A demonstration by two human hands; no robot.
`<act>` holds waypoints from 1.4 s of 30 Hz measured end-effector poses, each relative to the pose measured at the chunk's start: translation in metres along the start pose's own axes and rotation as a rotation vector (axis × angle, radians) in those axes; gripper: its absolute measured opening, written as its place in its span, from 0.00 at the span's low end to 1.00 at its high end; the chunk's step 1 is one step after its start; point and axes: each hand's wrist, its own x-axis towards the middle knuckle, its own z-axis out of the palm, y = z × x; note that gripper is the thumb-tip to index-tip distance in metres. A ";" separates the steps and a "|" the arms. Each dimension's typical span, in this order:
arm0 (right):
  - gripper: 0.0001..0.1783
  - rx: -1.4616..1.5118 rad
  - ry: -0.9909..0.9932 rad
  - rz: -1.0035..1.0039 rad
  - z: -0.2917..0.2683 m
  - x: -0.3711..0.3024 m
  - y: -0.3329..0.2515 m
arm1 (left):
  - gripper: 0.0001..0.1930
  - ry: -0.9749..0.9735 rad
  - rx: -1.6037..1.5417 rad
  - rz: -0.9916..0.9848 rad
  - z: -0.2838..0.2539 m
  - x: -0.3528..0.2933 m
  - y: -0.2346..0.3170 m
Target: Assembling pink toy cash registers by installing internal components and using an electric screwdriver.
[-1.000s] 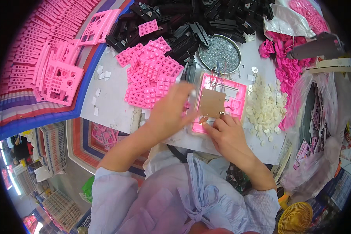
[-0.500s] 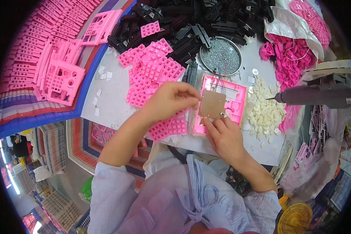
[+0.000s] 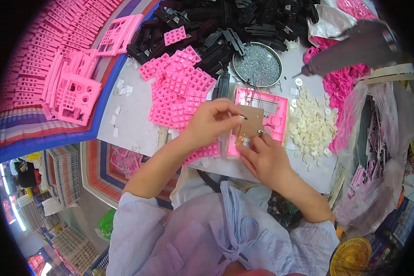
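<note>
A brown circuit board [image 3: 251, 118] lies over a pink plastic housing [image 3: 283, 110], with thin wires running up from it. My left hand [image 3: 214, 122] is pinched closed over the board's left side, next to a small dark spot or part that I cannot make out. My right hand [image 3: 266, 160] has thumb and fingers closed at the board's near edge, beside a small metal part. Just beyond the housing, a round metal tray [image 3: 257, 64] is full of small screws. Several pink keypads [image 3: 177, 92] lie heaped left of the housing.
A dark electric screwdriver [image 3: 349, 53] juts in from the right above the table. White discs [image 3: 312, 124] lie in a pile right of the housing. Black plastic parts [image 3: 207, 23] heap up at the back. Pink panels [image 3: 76, 96] fill a striped bin at left; pink cords [image 3: 340, 76] lie at right.
My left hand has moved slightly right, further over the board. My right hand stays at the near edge. The screwdriver has swung up and to the left.
</note>
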 end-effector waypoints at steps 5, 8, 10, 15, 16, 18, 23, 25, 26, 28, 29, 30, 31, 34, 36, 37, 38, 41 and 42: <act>0.22 0.001 0.144 0.014 0.005 -0.012 0.001 | 0.10 -0.102 0.280 -0.035 0.019 -0.014 0.015; 0.22 -0.026 0.207 0.025 -0.003 -0.019 0.003 | 0.11 -0.120 0.290 -0.022 0.028 -0.015 0.017; 0.22 -0.016 0.187 0.024 0.001 -0.009 0.002 | 0.12 -0.095 0.265 -0.029 0.032 -0.014 0.018; 0.23 -0.084 0.173 0.018 0.003 -0.012 0.000 | 0.17 -0.078 0.215 -0.035 0.031 -0.017 0.019; 0.23 -0.079 0.176 -0.010 -0.002 -0.012 0.005 | 0.18 -0.105 0.215 -0.061 0.031 -0.019 0.021; 0.23 0.075 0.285 0.057 -0.011 -0.016 0.020 | 0.20 -0.162 0.215 -0.113 0.034 -0.023 0.026; 0.17 0.300 0.371 0.023 -0.026 -0.019 0.018 | 0.21 -0.241 0.051 -0.212 0.047 -0.017 0.019; 0.14 0.226 0.429 -0.043 -0.015 -0.022 0.020 | 0.19 -0.294 -0.051 -0.297 0.048 -0.011 0.019; 0.13 0.224 0.420 -0.027 -0.016 -0.023 0.022 | 0.18 -0.338 -0.082 -0.349 0.046 -0.004 0.024; 0.11 0.228 0.400 -0.002 -0.017 -0.027 0.028 | 0.15 -0.372 0.044 -0.309 0.042 0.011 0.024; 0.11 0.225 0.395 0.036 -0.019 -0.028 0.029 | 0.13 -0.366 0.198 -0.213 0.043 0.022 0.021; 0.10 0.222 0.389 0.074 -0.023 -0.030 0.029 | 0.12 -0.357 0.351 -0.116 0.045 0.029 0.019; 0.10 0.217 0.383 0.112 -0.025 -0.031 0.030 | 0.10 -0.399 0.589 0.137 0.048 0.035 0.016; 0.09 0.210 0.343 0.140 -0.023 -0.042 0.021 | 0.08 -0.506 1.053 0.729 0.060 0.044 0.010; 0.09 0.199 0.307 0.107 -0.015 -0.049 0.011 | 0.09 -0.600 1.049 0.864 0.068 0.045 0.008; 0.09 0.195 0.289 0.089 -0.009 -0.051 0.006 | 0.09 -0.624 1.074 0.824 0.069 0.045 0.003; 0.07 0.172 0.283 0.095 -0.004 -0.052 0.000 | 0.09 -0.647 1.099 0.783 0.070 0.045 -0.004; 0.08 0.113 0.158 0.195 -0.006 -0.058 -0.004 | 0.10 -0.335 0.947 0.524 0.075 0.038 -0.005; 0.08 0.064 0.154 0.223 -0.007 -0.058 -0.001 | 0.10 -0.170 0.854 0.415 0.078 0.031 -0.002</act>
